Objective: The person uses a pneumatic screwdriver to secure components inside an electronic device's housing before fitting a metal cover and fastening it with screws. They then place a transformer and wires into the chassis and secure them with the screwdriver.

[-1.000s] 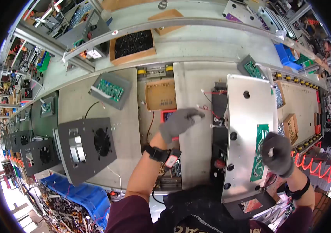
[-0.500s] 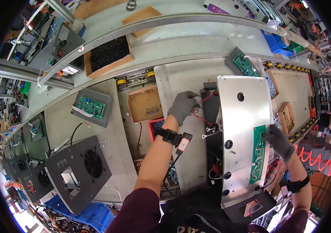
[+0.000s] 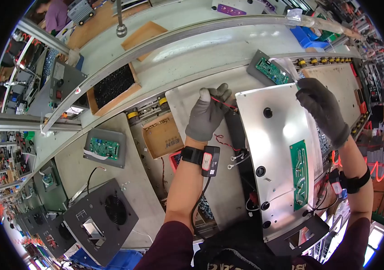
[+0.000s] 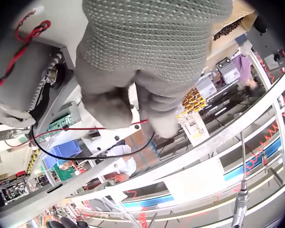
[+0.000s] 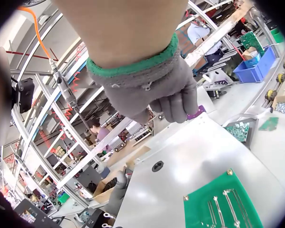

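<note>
My left gloved hand [image 3: 204,118] pinches a thin red wire [image 3: 224,103] beside the far-left corner of a silver metal panel [image 3: 275,139]. In the left wrist view, the wire [image 4: 88,128] runs to the fingertips, and a black wire [image 4: 92,157] curves up to them. A green circuit board [image 3: 298,175] lies on the panel. My right gloved hand [image 3: 322,110] is at the panel's far-right corner with bent fingers; in the right wrist view its fingers [image 5: 178,105] are near that corner, but whether they grip it cannot be told. Twisted red-black wires [image 3: 227,143] hang left of the panel.
To the left stand a dark fan panel [image 3: 104,220] and a grey plate with a circuit board [image 3: 104,147]. Another board [image 3: 271,71] lies beyond the silver panel. A cardboard box [image 3: 162,135] and a metal rail [image 3: 174,40] are farther off.
The left hand has risen to the panel's far-left corner with the wire. My right hand has moved from beside the green board to the far-right corner. The head view has shifted.
</note>
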{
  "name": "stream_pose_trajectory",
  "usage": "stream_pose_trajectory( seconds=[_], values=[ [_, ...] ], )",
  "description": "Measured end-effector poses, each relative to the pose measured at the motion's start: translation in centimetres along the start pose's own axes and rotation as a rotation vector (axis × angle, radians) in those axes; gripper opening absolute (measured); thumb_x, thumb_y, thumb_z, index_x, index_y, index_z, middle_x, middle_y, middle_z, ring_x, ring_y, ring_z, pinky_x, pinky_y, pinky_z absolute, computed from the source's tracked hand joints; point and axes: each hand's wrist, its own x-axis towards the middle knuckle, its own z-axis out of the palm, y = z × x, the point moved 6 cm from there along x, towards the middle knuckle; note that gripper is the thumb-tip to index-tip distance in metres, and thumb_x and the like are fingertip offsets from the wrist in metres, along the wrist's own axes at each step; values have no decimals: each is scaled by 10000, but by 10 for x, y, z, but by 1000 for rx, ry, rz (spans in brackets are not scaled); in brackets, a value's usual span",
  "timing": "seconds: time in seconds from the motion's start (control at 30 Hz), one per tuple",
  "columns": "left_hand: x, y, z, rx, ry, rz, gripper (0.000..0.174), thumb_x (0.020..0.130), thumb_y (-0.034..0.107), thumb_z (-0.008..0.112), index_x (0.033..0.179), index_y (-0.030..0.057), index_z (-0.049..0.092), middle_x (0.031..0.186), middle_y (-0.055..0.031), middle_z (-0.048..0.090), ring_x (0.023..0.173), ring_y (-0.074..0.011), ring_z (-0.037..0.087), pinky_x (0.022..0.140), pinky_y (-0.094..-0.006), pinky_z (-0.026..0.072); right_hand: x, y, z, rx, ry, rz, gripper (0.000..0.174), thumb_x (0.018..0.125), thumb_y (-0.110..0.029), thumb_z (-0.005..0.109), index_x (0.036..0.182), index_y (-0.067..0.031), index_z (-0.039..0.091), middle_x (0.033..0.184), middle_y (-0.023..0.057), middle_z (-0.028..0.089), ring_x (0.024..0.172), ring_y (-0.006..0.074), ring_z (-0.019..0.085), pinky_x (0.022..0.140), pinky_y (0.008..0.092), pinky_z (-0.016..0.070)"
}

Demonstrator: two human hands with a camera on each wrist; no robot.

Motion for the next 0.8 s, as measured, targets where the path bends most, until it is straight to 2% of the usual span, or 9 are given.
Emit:
stream_pose_trajectory(
  seconds=[0.13,0.2,0.27,0.3,0.37,0.4,0.47,0.57,0.8],
  values=[
    [31,-10,-15,72,-10,-72,358,877,345,623,1078,54,569,863,-60,626,876,-225,613,843,-408,462,4,14,8,155,-24,78,335,867,-169,591,1152,-6,520,875,41,575,783,87,531,682,238,448],
    [32,-19,-17,610,130,-71,378,889,318,612,1148,48,560,850,-61,655,878,-244,629,780,-394,477,4,15,12,77,-31,56,334,867,-173,593,1155,-19,522,876,38,579,795,94,543,696,243,458],
    [39,-44,-28,1808,-113,42,468,872,299,619,1237,26,511,906,-80,671,850,-241,635,761,-369,501,0,17,17,54,-22,95,322,859,-169,595,1144,-34,533,892,69,603,809,140,587,714,268,477],
    [44,-59,-43,1812,-118,37,468,872,299,619,1237,26,511,906,-80,671,850,-241,635,761,-369,501,-2,15,18,-92,3,26,317,850,-167,603,1133,-38,539,905,89,612,819,176,603,721,290,485],
    [43,-86,-51,1313,-272,-72,419,874,179,620,1244,16,510,1071,-114,633,944,-200,619,770,-349,529,-6,6,22,-284,61,-116,304,815,-139,631,1097,-54,557,941,135,626,863,269,623,756,350,496],
    [38,-92,-44,1145,-314,-115,408,875,140,621,1246,12,510,1126,-125,621,975,-187,613,774,-342,538,-7,8,24,-281,64,-107,304,815,-139,631,1097,-54,557,941,135,626,863,269,623,756,350,496],
    [13,-88,20,860,-480,-370,408,870,113,620,1253,22,511,1170,-118,596,1027,-181,594,850,-328,521,-9,5,29,-311,76,-206,303,798,-107,640,1086,-57,560,941,128,631,865,274,622,768,363,493],
    [5,-88,28,905,-645,-334,403,879,101,606,1262,23,506,1170,-106,598,1021,-173,593,842,-328,522,-8,11,34,-267,76,-193,291,791,-85,636,1071,-55,563,939,126,631,865,271,622,766,364,491],
    [12,-80,8,1009,-557,-346,378,830,96,648,1187,7,557,1117,-102,623,962,-166,600,827,-313,510,-3,16,41,-239,114,-191,265,781,-72,636,1038,-51,575,908,118,625,832,257,619,743,356,492]
  ],
)
